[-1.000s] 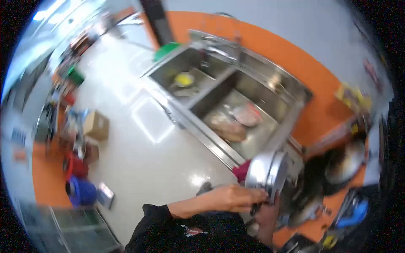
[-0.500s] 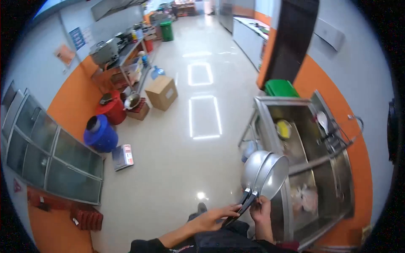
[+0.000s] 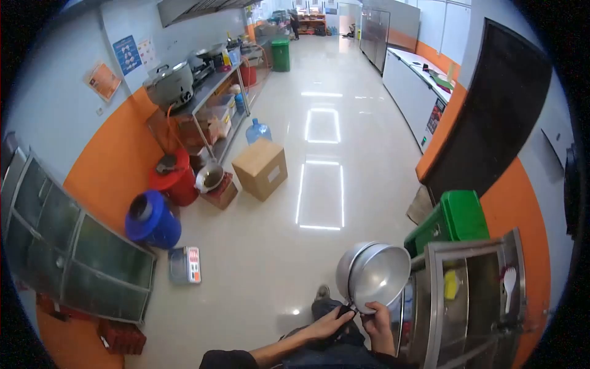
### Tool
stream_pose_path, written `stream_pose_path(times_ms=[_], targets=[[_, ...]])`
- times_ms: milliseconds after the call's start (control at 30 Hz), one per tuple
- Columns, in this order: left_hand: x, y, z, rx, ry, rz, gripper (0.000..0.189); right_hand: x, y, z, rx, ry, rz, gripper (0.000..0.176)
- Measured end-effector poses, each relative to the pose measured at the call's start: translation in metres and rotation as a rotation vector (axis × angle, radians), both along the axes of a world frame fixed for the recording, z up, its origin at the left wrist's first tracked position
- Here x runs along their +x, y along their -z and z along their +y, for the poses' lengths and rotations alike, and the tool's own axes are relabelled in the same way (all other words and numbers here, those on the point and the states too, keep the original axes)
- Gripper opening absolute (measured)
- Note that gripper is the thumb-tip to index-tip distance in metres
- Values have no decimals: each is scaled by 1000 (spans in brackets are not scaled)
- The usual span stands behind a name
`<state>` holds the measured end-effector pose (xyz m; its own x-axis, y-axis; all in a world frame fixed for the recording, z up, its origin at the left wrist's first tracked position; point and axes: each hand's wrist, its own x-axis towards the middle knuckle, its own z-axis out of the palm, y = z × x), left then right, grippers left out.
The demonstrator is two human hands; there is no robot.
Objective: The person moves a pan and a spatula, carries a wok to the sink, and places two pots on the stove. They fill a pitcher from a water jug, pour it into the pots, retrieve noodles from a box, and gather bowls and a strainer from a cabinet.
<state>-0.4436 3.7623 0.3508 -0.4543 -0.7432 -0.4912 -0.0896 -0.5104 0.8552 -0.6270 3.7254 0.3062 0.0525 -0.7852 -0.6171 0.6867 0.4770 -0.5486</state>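
Two silver saucepans are nested together at the lower middle, tilted with their open side facing up and right. The front saucepan [image 3: 382,275] covers much of the rear saucepan [image 3: 345,265]. My left hand [image 3: 330,326] is closed around the black handles where they meet the pans. At the near edge of the front pan, my right hand [image 3: 377,321] grips the rim, thumb on the inner side. Just right of the pans stands a steel sink [image 3: 435,295], with a yellow item [image 3: 452,284] in it and a white ladle-like utensil [image 3: 509,284] at its far side.
Left on the floor are a scale [image 3: 185,265], a blue barrel [image 3: 153,226], a red bucket [image 3: 175,184] and a cardboard box [image 3: 261,169]. A green bin [image 3: 464,215] stands beyond the sink. A white chest freezer [image 3: 405,86] lines the right wall; a distant person [image 3: 294,24] stands far back.
My view has moved forward along the room, and the sink sits lower and farther right. The pans have tipped upright toward me. My right hand has shifted from near the handles to the rim.
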Motion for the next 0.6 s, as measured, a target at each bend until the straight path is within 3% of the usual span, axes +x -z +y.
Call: stream_pose_path(times_ms=[100,133,167,233,333,400,467,533,567,600], targets=[[18,-2,-103,-109,-219,-134,56,27,1,-121,60,-176,-58,24],[33,-18,-138,44,-162,-145,57,43,-6,-159,80,-183,-109,25],[45,-13,-170,39,-168,-144,57,56,-7,-198,98,-193,-151,26],[68,11,-238,-354,-391,-255,59,88,-14,-270,104,-249,-156,32],[99,-23,-324,-282,-453,-225,54,144,-21,-359,50,-315,-166,33],[117,-4,-379,-161,-563,-155,47,177,-20,-412,61,-364,-231,35],[135,26,-440,-609,-587,-345,44,211,-9,-475,93,-378,-230,32],[159,7,-514,-348,-544,-433,38,241,-10,-549,131,-415,-205,31],[174,14,-552,-341,-572,-428,38,254,-13,-590,53,-422,-220,33],[184,32,-582,-711,-486,-623,35,259,-16,-617,-1,-427,-230,34]])
